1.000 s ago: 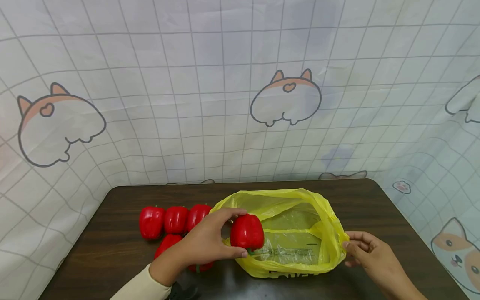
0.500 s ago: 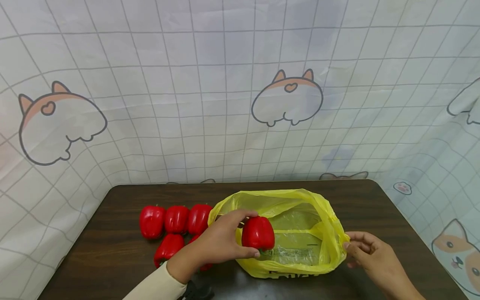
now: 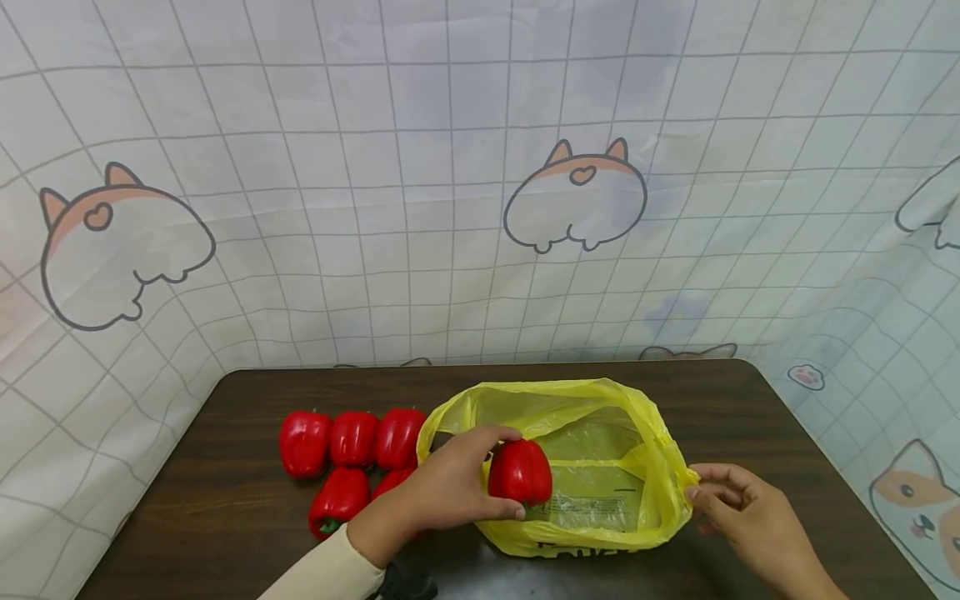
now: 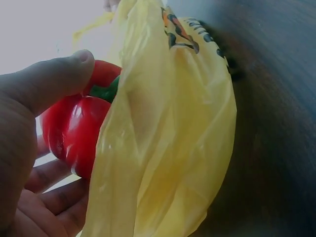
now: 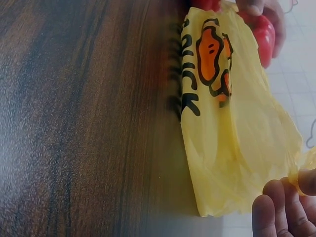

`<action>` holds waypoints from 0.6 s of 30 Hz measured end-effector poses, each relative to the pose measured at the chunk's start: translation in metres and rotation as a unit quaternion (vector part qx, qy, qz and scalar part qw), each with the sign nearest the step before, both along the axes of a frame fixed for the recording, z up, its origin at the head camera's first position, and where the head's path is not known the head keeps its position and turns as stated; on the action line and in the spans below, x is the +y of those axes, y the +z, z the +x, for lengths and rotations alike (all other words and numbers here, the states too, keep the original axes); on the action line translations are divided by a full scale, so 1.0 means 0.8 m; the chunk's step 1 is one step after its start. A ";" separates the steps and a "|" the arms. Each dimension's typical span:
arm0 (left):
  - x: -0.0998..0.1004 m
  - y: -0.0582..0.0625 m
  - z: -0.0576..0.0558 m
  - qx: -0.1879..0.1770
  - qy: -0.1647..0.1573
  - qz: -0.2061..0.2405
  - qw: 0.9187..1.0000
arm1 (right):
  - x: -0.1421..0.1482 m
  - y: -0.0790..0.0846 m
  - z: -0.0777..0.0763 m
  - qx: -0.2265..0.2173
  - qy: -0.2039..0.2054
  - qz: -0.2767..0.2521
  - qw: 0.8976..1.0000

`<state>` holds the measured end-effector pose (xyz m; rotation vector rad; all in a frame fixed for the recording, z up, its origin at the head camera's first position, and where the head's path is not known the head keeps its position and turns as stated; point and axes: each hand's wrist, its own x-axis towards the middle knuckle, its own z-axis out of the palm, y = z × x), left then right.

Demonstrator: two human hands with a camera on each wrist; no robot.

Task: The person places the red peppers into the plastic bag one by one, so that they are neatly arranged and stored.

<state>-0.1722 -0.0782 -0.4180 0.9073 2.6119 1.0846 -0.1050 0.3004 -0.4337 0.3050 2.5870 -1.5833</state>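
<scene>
My left hand [image 3: 450,486] grips a red bell pepper [image 3: 521,472] over the left part of a yellow plastic bag's opening. In the left wrist view the thumb presses the pepper [image 4: 79,128] near its green stem, and the bag [image 4: 168,123] wall covers part of it. The bag [image 3: 660,492] stands on the table with its mouth spread wide, its bottom visible inside. At its right rim my right hand [image 3: 750,517] pinches the plastic between thumb and fingers. The right wrist view shows dark lettering and an orange figure on the bag's [image 5: 222,148] side.
Several more red bell peppers [image 3: 303,446] sit in two rows left of the bag, one of them partly behind my left forearm. The dark wood table [image 3: 225,467] reaches back to a white grid-patterned cloth [image 3: 390,208] with cartoon dogs.
My left hand has carried the bell pepper rightward, farther over the bag's opening, and slightly lower. My right hand keeps its pinch on the rim, nearly still.
</scene>
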 end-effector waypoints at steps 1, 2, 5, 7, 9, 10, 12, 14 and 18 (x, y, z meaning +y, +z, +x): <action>0.001 -0.001 0.000 0.001 0.000 -0.001 1.000 | 0.000 0.000 0.000 0.001 0.000 0.003 1.000; 0.002 -0.003 -0.001 0.002 -0.001 -0.003 1.000 | 0.000 0.000 0.000 0.002 0.000 0.006 1.000; 0.003 -0.007 -0.002 0.005 -0.001 -0.009 1.000 | 0.000 0.000 0.001 0.004 -0.002 0.009 1.000; 0.004 -0.010 -0.002 0.008 -0.002 -0.013 1.000 | 0.000 0.001 0.001 0.004 -0.003 0.012 1.000; 0.005 -0.012 -0.003 0.010 -0.002 -0.019 1.000 | 0.001 0.001 0.002 0.004 -0.004 0.012 1.000; 0.005 -0.013 -0.003 0.012 -0.001 -0.023 1.000 | 0.001 0.002 0.002 0.004 -0.004 0.013 1.000; 0.005 -0.015 -0.004 0.015 -0.002 -0.028 1.000 | 0.001 0.002 0.003 0.005 -0.005 0.018 1.000; 0.005 -0.016 -0.004 0.018 -0.002 -0.033 0.999 | 0.001 0.003 0.004 0.008 -0.005 0.023 1.000; 0.006 -0.018 -0.004 0.021 -0.007 -0.036 0.999 | 0.001 0.003 0.004 0.018 -0.008 0.038 0.999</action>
